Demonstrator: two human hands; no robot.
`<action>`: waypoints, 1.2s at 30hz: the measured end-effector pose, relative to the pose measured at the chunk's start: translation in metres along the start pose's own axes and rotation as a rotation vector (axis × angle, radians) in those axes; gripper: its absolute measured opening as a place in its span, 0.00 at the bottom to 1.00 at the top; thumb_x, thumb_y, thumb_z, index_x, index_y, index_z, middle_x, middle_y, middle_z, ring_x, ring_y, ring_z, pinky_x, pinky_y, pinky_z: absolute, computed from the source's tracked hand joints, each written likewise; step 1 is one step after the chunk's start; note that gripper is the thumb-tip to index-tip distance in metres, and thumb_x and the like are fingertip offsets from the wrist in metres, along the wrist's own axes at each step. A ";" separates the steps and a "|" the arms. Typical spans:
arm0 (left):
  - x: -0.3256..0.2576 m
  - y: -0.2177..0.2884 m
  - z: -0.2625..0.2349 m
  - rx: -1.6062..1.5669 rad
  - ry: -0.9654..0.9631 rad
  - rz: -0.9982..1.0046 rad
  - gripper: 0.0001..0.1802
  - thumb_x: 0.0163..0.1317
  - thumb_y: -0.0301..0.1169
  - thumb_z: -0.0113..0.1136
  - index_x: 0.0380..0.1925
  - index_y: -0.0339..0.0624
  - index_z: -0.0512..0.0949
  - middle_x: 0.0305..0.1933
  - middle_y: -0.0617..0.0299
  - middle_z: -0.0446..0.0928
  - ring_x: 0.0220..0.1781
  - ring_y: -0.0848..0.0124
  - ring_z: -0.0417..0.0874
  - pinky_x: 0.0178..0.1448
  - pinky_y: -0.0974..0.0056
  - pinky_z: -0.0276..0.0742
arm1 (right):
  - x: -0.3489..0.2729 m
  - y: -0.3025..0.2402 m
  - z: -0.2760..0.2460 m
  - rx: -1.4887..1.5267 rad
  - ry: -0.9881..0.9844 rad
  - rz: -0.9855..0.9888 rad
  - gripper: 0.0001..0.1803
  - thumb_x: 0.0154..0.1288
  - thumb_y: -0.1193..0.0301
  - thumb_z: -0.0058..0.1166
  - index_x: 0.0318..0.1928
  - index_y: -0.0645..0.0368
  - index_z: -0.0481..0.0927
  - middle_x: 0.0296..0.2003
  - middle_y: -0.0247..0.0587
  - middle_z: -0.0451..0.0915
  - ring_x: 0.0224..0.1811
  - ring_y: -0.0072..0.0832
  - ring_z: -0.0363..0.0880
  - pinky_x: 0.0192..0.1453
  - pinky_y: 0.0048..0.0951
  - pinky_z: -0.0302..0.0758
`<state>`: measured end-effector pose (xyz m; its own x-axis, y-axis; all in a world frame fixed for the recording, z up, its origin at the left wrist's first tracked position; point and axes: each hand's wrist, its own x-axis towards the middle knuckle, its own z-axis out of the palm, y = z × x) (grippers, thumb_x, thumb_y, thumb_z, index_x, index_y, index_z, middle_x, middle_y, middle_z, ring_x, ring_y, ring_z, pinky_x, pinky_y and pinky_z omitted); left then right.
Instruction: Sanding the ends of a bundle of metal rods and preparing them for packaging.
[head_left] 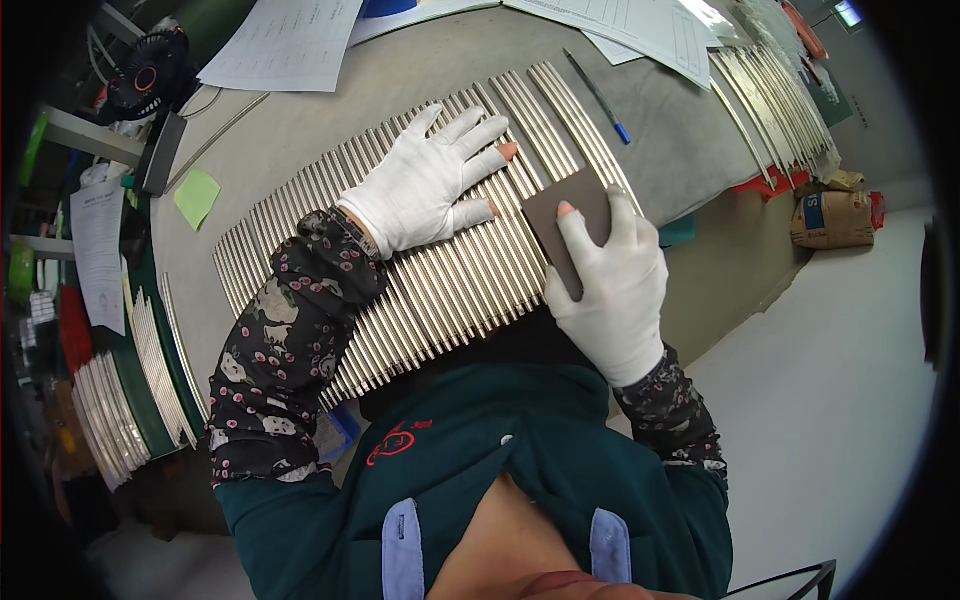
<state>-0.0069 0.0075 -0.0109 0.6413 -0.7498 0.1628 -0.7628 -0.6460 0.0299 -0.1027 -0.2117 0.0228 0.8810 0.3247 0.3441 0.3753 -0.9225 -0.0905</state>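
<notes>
A wide row of shiny metal rods [430, 290] lies side by side across the grey table. My left hand [415, 185], in a white glove with thumb and one fingertip bare, rests flat on the rods with its fingers spread. At the row's right end my right hand [615, 285], also gloved in white, grips a dark grey-brown sanding block [567, 215]. The block lies over the rods there, and I cannot tell how firmly it presses. A few rods [575, 120] stand slightly apart from the main row, beyond the block.
A blue-capped pen [605, 105] and papers [285, 45] lie toward the far side. More rods are bundled at the right [770, 110] and left [110, 420]. A green note [197, 198] and a small fan [150, 75] are at the left. A sack [835, 218] stands beyond the table's right edge.
</notes>
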 end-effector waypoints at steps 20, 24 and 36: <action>0.097 0.034 0.010 0.033 -0.035 0.182 0.36 0.65 0.56 0.41 0.64 0.41 0.62 0.70 0.50 0.56 0.73 0.55 0.54 0.72 0.44 0.49 | -0.081 0.073 -0.031 0.157 0.229 0.258 0.31 0.41 0.74 0.59 0.53 0.56 0.74 0.57 0.57 0.67 0.51 0.46 0.68 0.55 0.41 0.68; 0.085 0.033 0.013 0.001 -0.040 0.210 0.36 0.64 0.55 0.42 0.64 0.41 0.61 0.69 0.49 0.57 0.73 0.54 0.54 0.73 0.45 0.46 | -0.086 0.079 -0.025 0.143 0.212 0.272 0.31 0.41 0.73 0.59 0.53 0.55 0.74 0.57 0.56 0.68 0.51 0.47 0.68 0.54 0.41 0.69; -0.017 0.002 -0.016 -0.070 -0.039 0.017 0.41 0.65 0.63 0.29 0.71 0.50 0.49 0.73 0.45 0.49 0.73 0.46 0.50 0.73 0.41 0.41 | -0.082 0.053 -0.003 0.207 0.028 0.135 0.33 0.38 0.68 0.63 0.52 0.53 0.75 0.57 0.59 0.67 0.48 0.48 0.70 0.50 0.42 0.72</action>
<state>-0.0205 0.0214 0.0026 0.6301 -0.7664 0.1248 -0.7765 -0.6227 0.0962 -0.1558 -0.2883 -0.0070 0.9198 0.1929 0.3416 0.3083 -0.8939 -0.3255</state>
